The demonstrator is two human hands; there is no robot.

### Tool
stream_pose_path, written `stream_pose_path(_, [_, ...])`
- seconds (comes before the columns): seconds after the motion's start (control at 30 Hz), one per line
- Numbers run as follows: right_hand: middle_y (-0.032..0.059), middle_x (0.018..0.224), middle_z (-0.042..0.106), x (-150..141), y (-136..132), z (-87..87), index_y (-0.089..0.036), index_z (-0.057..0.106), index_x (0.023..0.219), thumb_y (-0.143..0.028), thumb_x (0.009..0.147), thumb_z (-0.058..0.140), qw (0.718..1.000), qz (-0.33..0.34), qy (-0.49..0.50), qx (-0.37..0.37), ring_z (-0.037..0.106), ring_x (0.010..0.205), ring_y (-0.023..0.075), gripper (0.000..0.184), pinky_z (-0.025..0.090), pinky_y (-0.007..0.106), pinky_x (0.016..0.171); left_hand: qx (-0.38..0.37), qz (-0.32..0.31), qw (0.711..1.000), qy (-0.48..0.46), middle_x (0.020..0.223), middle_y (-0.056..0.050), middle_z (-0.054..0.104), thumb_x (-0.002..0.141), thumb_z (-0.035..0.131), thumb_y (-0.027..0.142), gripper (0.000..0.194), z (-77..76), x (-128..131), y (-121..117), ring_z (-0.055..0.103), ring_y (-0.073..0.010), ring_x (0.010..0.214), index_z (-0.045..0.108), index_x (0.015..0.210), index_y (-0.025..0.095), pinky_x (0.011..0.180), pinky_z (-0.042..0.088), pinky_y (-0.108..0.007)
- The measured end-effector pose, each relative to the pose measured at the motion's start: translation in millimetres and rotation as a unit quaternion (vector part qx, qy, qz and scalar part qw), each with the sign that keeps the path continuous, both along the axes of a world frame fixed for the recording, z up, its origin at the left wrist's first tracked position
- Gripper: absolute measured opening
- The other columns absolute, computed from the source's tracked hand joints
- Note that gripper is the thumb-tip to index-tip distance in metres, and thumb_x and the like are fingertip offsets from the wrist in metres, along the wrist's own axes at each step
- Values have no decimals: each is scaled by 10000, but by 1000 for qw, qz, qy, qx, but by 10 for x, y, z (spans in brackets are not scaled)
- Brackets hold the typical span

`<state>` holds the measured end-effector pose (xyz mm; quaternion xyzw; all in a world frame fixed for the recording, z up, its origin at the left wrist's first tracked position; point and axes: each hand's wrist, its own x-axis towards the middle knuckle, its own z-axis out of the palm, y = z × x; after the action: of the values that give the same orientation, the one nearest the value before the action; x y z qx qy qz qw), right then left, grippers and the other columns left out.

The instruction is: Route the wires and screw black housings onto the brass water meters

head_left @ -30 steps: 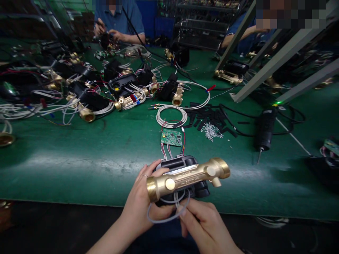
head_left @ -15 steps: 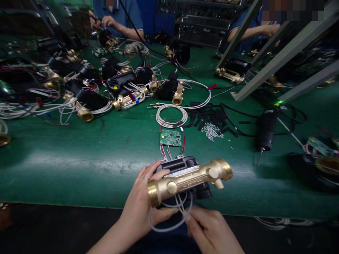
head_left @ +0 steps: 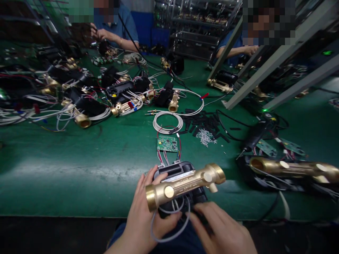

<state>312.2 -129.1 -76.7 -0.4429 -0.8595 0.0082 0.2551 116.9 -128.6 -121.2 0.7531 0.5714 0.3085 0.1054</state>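
A brass pipe body with threaded ends lies across the front of a black plastic housing, tilted up to the right. My left hand grips this meter from the left side, fingers over the housing's far edge and thumb below. Grey cables loop out beneath the brass. My right hand is by the housing's lower right, beside the cable loop; its curled fingertips are blurred and a dark gap shows between thumb and fingers. Short wires join the housing to a green circuit board on the table beyond.
Behind the board are a coiled white cable, black strips and a pile of small screws. A power screwdriver and another brass-bodied meter lie right. Wired meters crowd the back left. Grey posts slant at right; two people work opposite.
The view has turned slightly right, bringing the right-hand meter further in. My right fingers have come off the grey cables toward the housing's lower right. The screwdriver now lies more tilted.
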Motion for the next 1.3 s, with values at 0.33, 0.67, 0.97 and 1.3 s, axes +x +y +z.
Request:
stream_pose_path(0.33, [-30,518,493,-287,96,13,-215,445,643,-160,987,320,999,43,28,12,512,416,93,370,361,214,455,21,16,997,-69,1398,-165,447,807,614,355,595,14,29,-31,395,-327,1333,365,1331,223,1045,374,-618])
stream_pose_path(0.67, [12,580,585,-129,11,-130,-208,521,705,-29,843,293,995,78,-43,-36,582,470,148,321,396,252,446,-3,16,999,-37,1452,-137,401,790,637,421,725,76,25,-16,349,-328,1365,297,1407,245,1079,355,-564])
stream_pose_path(0.97, [73,809,677,-176,169,262,-145,599,1009,-216,1003,349,993,111,14,32,652,693,168,260,542,247,628,52,29,998,32,1484,-114,362,837,581,386,643,-56,84,-25,325,-294,1380,302,1401,254,1101,313,-514])
stream_pose_path(1.3, [85,990,685,100,-22,-256,-183,609,1134,-58,936,390,989,94,112,-30,677,914,164,320,548,209,837,24,39,999,17,1478,-143,361,771,625,373,839,-14,91,-35,331,-289,1374,177,1456,190,1098,327,-501])
